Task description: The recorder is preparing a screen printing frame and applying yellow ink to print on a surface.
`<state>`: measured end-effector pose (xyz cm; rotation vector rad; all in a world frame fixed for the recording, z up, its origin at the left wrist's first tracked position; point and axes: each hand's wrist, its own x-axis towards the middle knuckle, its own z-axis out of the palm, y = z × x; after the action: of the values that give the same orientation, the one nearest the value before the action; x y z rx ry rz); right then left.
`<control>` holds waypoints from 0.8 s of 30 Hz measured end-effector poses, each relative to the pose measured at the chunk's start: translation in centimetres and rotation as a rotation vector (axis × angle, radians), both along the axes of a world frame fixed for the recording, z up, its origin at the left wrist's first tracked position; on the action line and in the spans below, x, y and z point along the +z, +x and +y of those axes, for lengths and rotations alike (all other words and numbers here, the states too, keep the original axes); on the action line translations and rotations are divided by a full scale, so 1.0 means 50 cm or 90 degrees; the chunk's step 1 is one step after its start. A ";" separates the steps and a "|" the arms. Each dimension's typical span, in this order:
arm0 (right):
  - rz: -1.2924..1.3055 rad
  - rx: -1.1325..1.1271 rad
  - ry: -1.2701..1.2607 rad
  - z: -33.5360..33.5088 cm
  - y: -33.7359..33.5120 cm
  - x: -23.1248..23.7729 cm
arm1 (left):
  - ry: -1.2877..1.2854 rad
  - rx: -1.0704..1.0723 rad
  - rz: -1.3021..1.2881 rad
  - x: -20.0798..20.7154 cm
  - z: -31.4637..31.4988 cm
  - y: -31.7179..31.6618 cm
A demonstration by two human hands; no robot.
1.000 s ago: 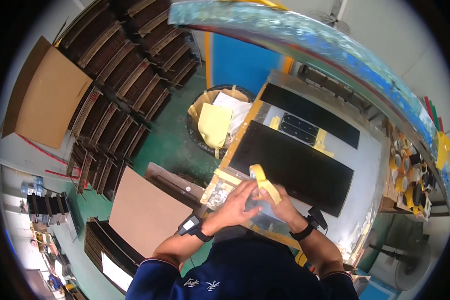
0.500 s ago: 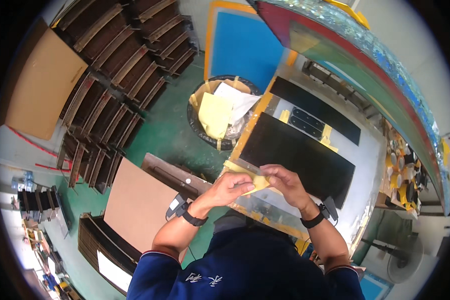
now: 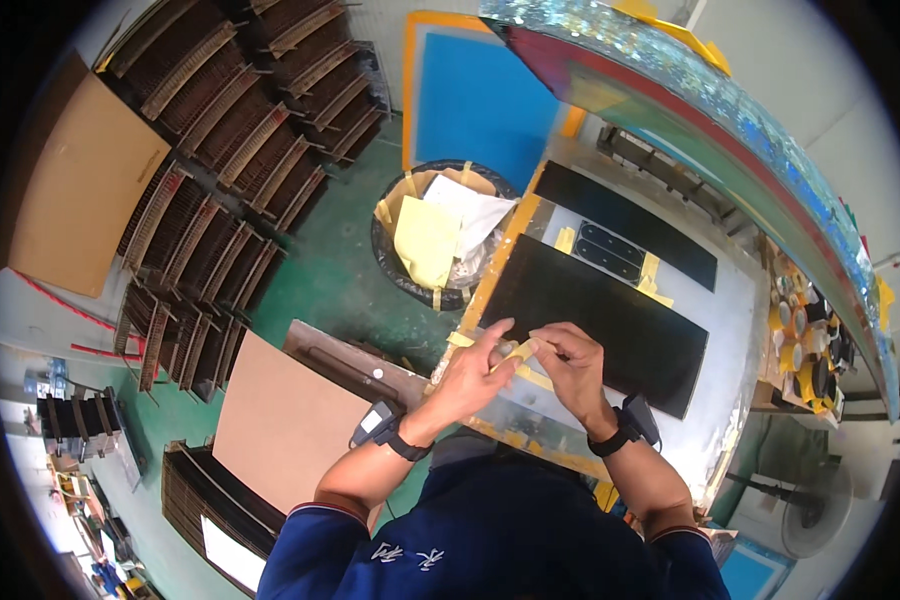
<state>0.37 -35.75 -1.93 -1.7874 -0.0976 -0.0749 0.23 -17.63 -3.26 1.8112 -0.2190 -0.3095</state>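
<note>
Pinching a narrow strip of yellow tape [image 3: 516, 357] between thumb and fingertips, the right hand [image 3: 572, 368] faces the left hand [image 3: 473, 377], whose thumb and fingers close on its other end. The short strip slants above the pale, scuffed table [image 3: 727, 345], beside a flat black rectangular panel [image 3: 602, 322]. Light characters [image 3: 430, 558] mark the dark blue shirt [image 3: 510, 520].

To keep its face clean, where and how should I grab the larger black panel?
Probably by both short edges, coming in from left and right: the larger black panel lies flat, is long and narrow, and both short ends show uncovered.
</note>
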 end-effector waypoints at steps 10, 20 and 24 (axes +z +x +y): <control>0.013 0.062 -0.106 0.028 0.095 0.013 | 0.080 0.096 -0.299 -0.010 0.025 0.031; 0.170 0.080 -0.120 -0.049 0.411 -0.236 | 0.091 0.094 -0.245 -0.026 0.123 -0.002; 0.170 0.067 -0.172 -0.015 0.433 -0.276 | 0.113 0.115 -0.151 -0.040 0.143 -0.007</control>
<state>22.03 -36.48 -15.72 -2.0412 -0.0088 0.2636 -0.12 -10.49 -5.29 2.0284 -0.1970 0.0159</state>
